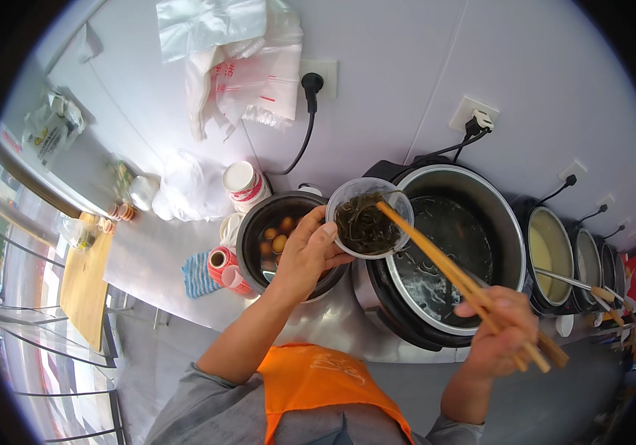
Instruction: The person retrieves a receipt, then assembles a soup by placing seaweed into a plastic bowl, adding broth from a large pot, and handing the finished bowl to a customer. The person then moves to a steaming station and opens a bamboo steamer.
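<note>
My left hand [307, 250] holds a clear plastic tub [343, 192] by its side, tilted between two cookers. Inside lie dark green strips that look like seaweed [365, 229]. A pair of long wooden chopsticks [435, 256] is gripped in my right hand [504, 334], their tips at the strips. A second wooden handle [553, 349] shows behind that hand, seemingly of a utensil partly hidden by it. Below my right hand's reach stands a large electric cooker [514, 267] with dark broth and strips in it. Near my left hand a smaller dark pot [247, 236] contains round, egg-like items [279, 243] in brown liquid.
Stacked paper cups [243, 181], a red roll [223, 264] and a striped cloth [200, 273] sit left on the steel counter [167, 267]. More cookers [552, 261] with ladles line the right. Plastic bags [257, 83] hang on the wall beside plugged-in cords [311, 122].
</note>
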Demonstrator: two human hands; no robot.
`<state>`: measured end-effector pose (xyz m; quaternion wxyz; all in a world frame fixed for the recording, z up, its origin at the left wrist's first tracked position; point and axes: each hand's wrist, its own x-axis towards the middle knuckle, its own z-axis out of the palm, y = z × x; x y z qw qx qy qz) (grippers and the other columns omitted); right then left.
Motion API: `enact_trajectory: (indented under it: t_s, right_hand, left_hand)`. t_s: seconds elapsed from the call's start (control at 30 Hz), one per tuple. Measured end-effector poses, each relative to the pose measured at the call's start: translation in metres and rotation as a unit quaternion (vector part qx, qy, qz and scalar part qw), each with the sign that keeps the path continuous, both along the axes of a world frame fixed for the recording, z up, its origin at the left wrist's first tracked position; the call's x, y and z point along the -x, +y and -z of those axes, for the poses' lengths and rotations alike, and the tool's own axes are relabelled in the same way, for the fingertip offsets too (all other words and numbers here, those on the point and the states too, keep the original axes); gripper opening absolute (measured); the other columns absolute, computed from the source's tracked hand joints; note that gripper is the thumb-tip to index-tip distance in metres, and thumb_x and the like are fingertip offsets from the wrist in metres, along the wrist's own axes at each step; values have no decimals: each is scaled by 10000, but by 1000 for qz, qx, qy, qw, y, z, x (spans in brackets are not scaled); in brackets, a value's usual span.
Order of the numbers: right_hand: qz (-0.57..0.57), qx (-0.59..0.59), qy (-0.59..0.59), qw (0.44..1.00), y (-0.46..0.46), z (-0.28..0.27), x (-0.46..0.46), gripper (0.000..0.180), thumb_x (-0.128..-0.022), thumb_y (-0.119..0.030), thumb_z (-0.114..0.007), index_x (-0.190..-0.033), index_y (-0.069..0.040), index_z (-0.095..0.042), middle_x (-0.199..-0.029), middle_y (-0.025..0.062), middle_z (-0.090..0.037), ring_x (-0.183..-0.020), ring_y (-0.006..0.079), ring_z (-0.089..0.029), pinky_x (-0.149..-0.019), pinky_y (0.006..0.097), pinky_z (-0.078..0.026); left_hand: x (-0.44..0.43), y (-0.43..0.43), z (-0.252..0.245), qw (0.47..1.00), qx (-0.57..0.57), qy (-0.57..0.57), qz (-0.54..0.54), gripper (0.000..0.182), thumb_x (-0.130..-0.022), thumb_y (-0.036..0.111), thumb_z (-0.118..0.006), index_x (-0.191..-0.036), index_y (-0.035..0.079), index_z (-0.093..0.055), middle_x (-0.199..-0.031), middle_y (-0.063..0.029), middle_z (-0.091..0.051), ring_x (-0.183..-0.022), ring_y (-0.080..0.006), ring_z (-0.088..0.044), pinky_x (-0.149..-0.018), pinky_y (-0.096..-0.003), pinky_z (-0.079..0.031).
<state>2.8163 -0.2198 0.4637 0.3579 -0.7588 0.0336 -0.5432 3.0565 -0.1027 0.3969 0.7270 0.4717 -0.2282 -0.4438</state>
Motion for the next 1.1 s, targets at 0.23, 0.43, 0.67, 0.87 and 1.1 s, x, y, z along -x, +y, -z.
enact_trajectory:
  t_s: [0.23,0.43,0.67,0.87,1.1]
  right_hand:
    - [126,-25,-39,991,-17,8,17,402,-1070,-333,-368,-1182,14,-536,-863,245,-660,-859,276,-650,-783,376,-540]
    - [94,-270,1,958,-3,39,6,399,-1070,-322,-370,-1175,31,-526,-985,251,-665,-744,277,-682,-680,353,-589]
    - [21,-220,-114,969,-13,48,12,398,-1066,-342,-376,-1163,6,-543,-1016,263,-647,-646,281,-681,-632,329,-591]
    - [53,-150,-75,984,-9,47,6,384,-1068,-326,-372,-1124,16,-535,-927,247,-640,-611,258,-655,-606,309,-546]
    - [38,16,65,997,10,34,-8,305,-1027,-305,-507,-1069,-12,-580,-781,171,-692,-715,259,-672,-655,348,-555]
  left_hand:
    - [0,3,3,1000,-6,-3,8,523,-1039,295,-365,-1480,19,-310,-1325,-151,-557,-1111,-282,-649,-919,-416,-556]
    - [5,11,9,1000,-2,1,9,479,-1032,257,-417,-1439,9,-368,-1272,-131,-582,-1126,-244,-628,-966,-391,-523]
    - [12,24,11,1000,-10,16,-14,466,-1032,230,-428,-1452,38,-363,-1307,-116,-558,-1166,-225,-600,-986,-386,-511]
    - [20,33,18,998,-20,12,-62,531,-1005,231,-454,-1482,31,-334,-1360,-108,-519,-1189,-216,-572,-1009,-393,-490]
    - [18,46,25,998,0,17,-55,471,-1025,161,-442,-1461,30,-320,-1323,-119,-539,-1198,-207,-567,-1023,-379,-487]
